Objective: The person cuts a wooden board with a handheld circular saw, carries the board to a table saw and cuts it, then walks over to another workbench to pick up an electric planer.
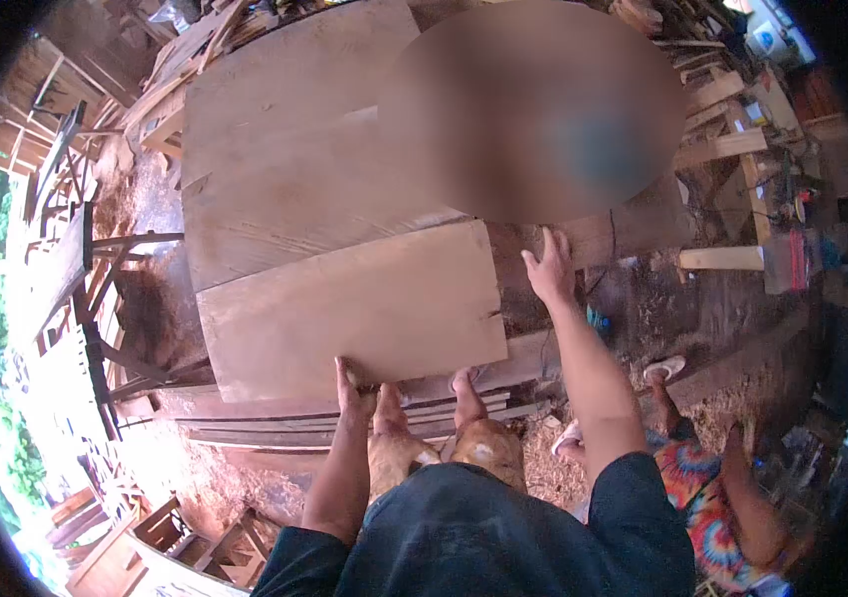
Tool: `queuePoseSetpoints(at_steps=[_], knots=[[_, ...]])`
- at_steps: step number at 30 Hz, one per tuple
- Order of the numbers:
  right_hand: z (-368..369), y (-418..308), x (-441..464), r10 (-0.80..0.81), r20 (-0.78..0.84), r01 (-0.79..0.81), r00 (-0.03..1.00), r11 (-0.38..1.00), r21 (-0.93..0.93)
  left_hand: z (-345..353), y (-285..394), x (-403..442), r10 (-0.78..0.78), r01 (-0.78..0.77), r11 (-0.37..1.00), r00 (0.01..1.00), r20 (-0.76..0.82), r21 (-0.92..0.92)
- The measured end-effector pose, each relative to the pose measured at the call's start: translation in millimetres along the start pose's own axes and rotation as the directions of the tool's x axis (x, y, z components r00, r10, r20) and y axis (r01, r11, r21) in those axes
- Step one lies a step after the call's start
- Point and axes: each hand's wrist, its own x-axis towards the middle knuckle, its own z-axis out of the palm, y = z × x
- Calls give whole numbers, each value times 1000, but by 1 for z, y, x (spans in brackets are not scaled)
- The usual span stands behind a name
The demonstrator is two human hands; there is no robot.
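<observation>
A pale rectangular plywood board (374, 313) lies in front of me, its far side against a larger brown wooden sheet (284, 169). My left hand (347, 386) is at the near edge of the pale board, with its fingers around that edge; part of them is hidden. My right hand (551, 267) reaches past the board's right end, over a darker wooden surface (588, 239). Its fingers and thumb are spread, and nothing shows in them. Whether it touches that surface I cannot tell.
A blurred oval covers the far right of the work surface. Long planks (275, 430) lie by my feet. A person in a tie-dyed garment (707, 507) is at lower right. Wooden frames (95, 289) stand left; offcuts (722, 149) and shavings (553, 468) lie right.
</observation>
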Motion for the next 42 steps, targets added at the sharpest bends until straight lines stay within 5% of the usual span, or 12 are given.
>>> queuePoseSetpoints(at_steps=[4, 11, 13, 15, 17, 20, 23, 28, 32, 35, 39, 42], knots=[[18, 14, 12, -42, 185, 80, 982, 976, -203, 2, -7, 3, -3, 2, 1000, 994, -109, -11], [-15, 34, -39, 203, 236, -254, 950, 944, 211, 17, -32, 3, -37, 36, 999, 979, -199, -11], [-28, 42, -92, 92, 8, -90, 996, 948, 305, 20, -41, 4, -31, 30, 1000, 991, -131, -8], [-56, 39, -139, -154, 41, 144, 987, 973, 180, 17, -50, 10, -38, 38, 999, 980, -197, -1], [-64, 60, -157, -143, 438, 128, 888, 990, 64, 24, -51, 0, -21, 30, 998, 987, -158, 53], [-56, 71, -167, 187, 198, -214, 962, 969, 125, 28, -53, 2, -33, 44, 997, 983, -179, 60], [-53, 83, -171, -95, 137, 70, 986, 981, 181, 14, -54, 3, -45, 76, 986, 978, -203, 147], [-38, 96, -174, 214, 152, -236, 965, 961, 145, 41, -68, -14, -43, 131, 953, 951, -305, 273], [-54, 79, -190, 63, -47, -54, 997, 981, 185, 47, -84, -17, -54, 167, 901, 960, -276, 401], [-46, 87, -207, -19, 317, -32, 948, 987, 156, 74, -89, -33, -168, 257, 904, 948, -269, 341], [-21, 89, -231, 416, 220, -470, 882, 760, 448, 44, -86, -4, -175, 150, 873, 984, 12, 464], [-4, 82, -255, 565, 129, -562, 815, 714, 419, 43, -83, 2, -188, 241, 884, 968, -166, 401]])
